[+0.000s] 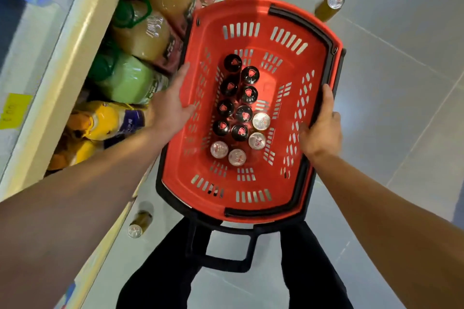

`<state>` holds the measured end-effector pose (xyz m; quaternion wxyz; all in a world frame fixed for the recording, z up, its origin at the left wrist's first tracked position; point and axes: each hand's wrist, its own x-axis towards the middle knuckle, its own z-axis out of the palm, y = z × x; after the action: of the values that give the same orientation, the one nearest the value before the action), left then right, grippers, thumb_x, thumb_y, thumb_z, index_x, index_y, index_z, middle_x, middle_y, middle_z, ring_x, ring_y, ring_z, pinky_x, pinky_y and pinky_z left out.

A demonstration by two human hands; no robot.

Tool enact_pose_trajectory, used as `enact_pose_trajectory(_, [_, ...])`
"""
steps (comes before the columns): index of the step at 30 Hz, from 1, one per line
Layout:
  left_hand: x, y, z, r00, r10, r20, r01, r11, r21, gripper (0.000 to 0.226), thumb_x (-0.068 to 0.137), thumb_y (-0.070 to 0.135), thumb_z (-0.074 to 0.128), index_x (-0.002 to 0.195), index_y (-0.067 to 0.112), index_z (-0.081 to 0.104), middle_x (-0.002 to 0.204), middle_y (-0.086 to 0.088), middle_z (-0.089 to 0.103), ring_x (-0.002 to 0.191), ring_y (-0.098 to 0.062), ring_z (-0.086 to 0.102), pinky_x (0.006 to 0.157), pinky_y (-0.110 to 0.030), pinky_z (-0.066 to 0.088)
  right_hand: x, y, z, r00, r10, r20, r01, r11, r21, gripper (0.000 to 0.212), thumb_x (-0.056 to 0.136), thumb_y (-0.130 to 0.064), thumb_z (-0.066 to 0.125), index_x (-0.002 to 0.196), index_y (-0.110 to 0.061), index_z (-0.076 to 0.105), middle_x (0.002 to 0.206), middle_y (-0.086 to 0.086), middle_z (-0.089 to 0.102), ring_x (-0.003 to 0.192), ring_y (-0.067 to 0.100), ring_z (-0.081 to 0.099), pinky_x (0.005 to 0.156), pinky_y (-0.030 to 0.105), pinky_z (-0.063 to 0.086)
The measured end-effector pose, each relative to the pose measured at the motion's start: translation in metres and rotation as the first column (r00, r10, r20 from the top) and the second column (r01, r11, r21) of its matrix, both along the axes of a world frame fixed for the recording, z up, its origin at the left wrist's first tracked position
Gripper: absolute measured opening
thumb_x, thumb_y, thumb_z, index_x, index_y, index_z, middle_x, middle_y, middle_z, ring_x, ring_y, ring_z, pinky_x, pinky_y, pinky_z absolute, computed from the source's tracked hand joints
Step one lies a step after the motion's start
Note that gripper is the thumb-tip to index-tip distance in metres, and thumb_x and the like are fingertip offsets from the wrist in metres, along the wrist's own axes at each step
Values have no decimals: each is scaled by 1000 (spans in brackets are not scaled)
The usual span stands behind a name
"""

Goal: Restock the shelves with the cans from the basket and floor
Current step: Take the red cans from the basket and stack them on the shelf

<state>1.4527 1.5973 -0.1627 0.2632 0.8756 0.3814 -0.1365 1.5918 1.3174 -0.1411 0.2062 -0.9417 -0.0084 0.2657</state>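
Both hands on the red basket [313, 63], left hand [170, 105] gripping the left rim, right hand [322, 125] clamped round the right rim and black handle. Inside: eight black-topped cans [237, 98] plus four silver-topped cans [237, 157]. Two more cans on the floor [401, 83], one far [330, 6], one near the shelf [140, 223].

Red basket [251, 12] with black handles [313, 25]; black-topped cans [233, 63]
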Motion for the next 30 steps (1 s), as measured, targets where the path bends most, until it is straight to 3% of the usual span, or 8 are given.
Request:
enact_pose_trajectory(5, [9, 16, -10, 997, -74, 7, 74, 997, 23, 95, 82, 27, 72, 150, 48, 10, 64, -7, 56, 57, -26, 56, 58, -39, 51, -7, 14, -18, 998, -59, -1, 59, 998, 1, 80, 91, -34, 58, 148, -48, 2, 121, 15, 47, 101, 38, 58, 88, 48, 46])
enact_pose_trajectory(8, [11, 28, -11, 996, -92, 12, 92, 996, 15, 97, 82, 26, 72, 149, 51, 7, 91, -14, 69, 75, -34, 65, 71, -47, 56, -15, 23, -20, 994, -105, -6, 105, 994, 30, 80, 92, -27, 55, 147, -49, 2, 121, 13, 47, 100, 36, 58, 88, 46, 46])
enact_pose_trajectory(11, [14, 40, -9, 996, -90, 7, 90, 996, 18, 98, 81, 26, 70, 147, 56, 4, 113, -13, 69, 91, -38, 67, 81, -48, 55, -22, 35, -21, 990, -138, -13, 138, 989, 58, 81, 92, -22, 54, 146, -51, 1, 121, 11, 47, 97, 33, 59, 85, 45, 47])
enact_pose_trajectory(17, [12, 57, 3, 996, -57, -68, 61, 996, 59, 93, 85, 24, 67, 148, 55, 5, 87, -19, 64, 80, -39, 64, 74, -45, 55, -38, 54, -23, 985, -155, -79, 162, 982, 97, 83, 93, -18, 52, 146, -52, -2, 126, 9, 43, 82, 19, 46, 84, 40, 45])
enact_pose_trajectory(21, [8, 62, 7, 993, -46, -106, 55, 994, 89, 93, 87, 23, 67, 148, 55, 5, 87, -18, 61, 82, -40, 63, 72, -46, 55, -46, 61, -24, 987, -139, -86, 149, 982, 113, 82, 94, -22, 53, 147, -50, -3, 128, 8, 40, 83, 18, 45, 83, 37, 43])
enact_pose_trajectory(25, [4, 59, 5, 990, -72, -123, 85, 991, 104, 95, 88, 22, 66, 149, 53, 0, 102, -18, 58, 90, -39, 61, 73, -44, 50, -46, 63, -20, 987, -98, -128, 108, 991, 74, 89, 91, -20, 58, 148, -45, -5, 132, 10, 33, 84, 22, 50, 84, 39, 46])
enact_pose_trajectory(27, [7, 53, 7, 989, -37, -146, 54, 991, 120, 92, 89, 18, 63, 151, 49, 2, 115, -17, 52, 99, -38, 58, 79, -43, 46, -45, 64, -16, 996, -31, -90, 32, 999, 18, 94, 86, -20, 64, 150, -40, -2, 136, 11, 28, 99, 29, 53, 89, 42, 47])
enact_pose_trajectory(30, [8, 44, 14, 986, 8, -165, 5, 997, 80, 93, 85, 17, 63, 153, 42, 5, 137, -14, 40, 109, -39, 56, 85, -46, 46, -45, 67, -8, 996, 81, -33, -84, 990, -115, 95, 81, -33, 68, 150, -33, 3, 152, 11, 13, 135, 34, 31, 110, 48, 36])
